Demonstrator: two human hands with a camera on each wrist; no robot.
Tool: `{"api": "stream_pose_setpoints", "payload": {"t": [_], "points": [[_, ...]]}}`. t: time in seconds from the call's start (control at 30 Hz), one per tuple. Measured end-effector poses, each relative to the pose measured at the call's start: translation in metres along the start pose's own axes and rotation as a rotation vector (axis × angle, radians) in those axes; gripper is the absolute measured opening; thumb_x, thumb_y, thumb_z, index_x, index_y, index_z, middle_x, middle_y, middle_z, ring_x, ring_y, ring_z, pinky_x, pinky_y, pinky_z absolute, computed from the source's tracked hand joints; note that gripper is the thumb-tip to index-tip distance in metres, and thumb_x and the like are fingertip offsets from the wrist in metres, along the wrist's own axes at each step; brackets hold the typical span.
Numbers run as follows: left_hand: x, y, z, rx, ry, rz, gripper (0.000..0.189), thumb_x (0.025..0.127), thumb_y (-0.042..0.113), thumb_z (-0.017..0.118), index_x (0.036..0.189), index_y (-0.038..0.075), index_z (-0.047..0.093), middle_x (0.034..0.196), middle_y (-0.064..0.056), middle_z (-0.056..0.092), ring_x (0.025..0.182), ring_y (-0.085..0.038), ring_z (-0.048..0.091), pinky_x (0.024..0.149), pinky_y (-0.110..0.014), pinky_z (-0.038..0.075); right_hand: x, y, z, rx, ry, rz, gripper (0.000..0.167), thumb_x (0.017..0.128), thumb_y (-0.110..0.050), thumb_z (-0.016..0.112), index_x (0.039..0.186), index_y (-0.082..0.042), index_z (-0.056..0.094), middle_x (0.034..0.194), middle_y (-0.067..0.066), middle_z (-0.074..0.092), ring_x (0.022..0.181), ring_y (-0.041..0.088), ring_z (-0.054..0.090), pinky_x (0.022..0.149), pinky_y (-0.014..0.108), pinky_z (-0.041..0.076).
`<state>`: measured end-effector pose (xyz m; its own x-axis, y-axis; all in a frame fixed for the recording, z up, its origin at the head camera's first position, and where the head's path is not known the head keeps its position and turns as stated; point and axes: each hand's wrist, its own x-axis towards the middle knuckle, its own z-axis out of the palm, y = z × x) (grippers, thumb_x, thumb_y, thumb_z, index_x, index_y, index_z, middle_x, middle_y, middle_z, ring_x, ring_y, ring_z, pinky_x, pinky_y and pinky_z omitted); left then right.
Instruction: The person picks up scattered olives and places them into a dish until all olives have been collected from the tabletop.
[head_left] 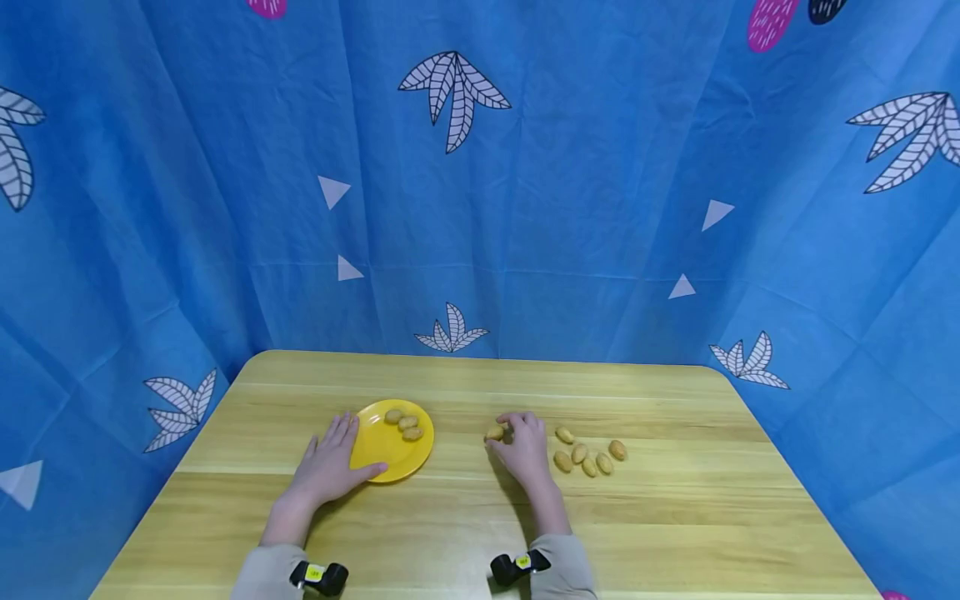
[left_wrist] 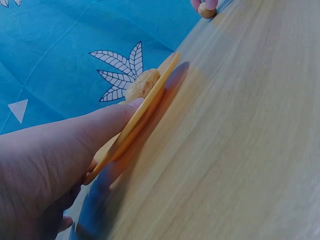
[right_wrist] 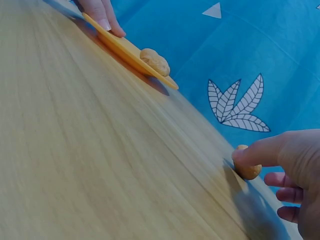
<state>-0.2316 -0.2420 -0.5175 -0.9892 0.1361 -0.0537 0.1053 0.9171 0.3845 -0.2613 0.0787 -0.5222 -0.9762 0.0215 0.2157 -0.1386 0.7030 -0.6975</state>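
My left hand [head_left: 333, 468] lies at the left rim of a round yellow plate [head_left: 405, 468], fingers straight along its edge and thumb resting over the front rim. Three tan walnuts [head_left: 408, 422] sit toward the far right of the plate; one walnut [left_wrist: 143, 86] shows beyond the thumb in the left wrist view. My right hand [head_left: 525, 450] pinches another walnut [right_wrist: 248, 170] between thumb and fingers, low at the table; whether it touches the wood cannot be told. Just right of that hand lies a loose group of several walnuts [head_left: 580, 453].
Everything stands on a light wooden table [head_left: 697, 508] with rounded far corners. A blue curtain [head_left: 570, 208] with leaf prints hangs behind and at both sides. Bare wood lies between the plate and the right hand.
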Motion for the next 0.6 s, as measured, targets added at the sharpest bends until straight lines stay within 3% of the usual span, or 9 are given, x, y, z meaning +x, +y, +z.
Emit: {"api": "stream_pose_setpoints", "payload": {"t": [0.6], "points": [[-0.0016,0.0014,-0.0007,0.001,0.008,-0.003,0.108,0.084,0.071,0.055,0.153,-0.003,0.019,0.162,-0.023,0.013,0.15,-0.042,0.01,0.116,-0.069,0.009,0.0004,0.0089,0.0042,-0.041,0.025,-0.034,0.027,0.078,-0.014,0.08,0.103,-0.008,0.071,0.101,0.01,0.06,0.097,0.027,0.048,0.08,0.039,0.041]]}}
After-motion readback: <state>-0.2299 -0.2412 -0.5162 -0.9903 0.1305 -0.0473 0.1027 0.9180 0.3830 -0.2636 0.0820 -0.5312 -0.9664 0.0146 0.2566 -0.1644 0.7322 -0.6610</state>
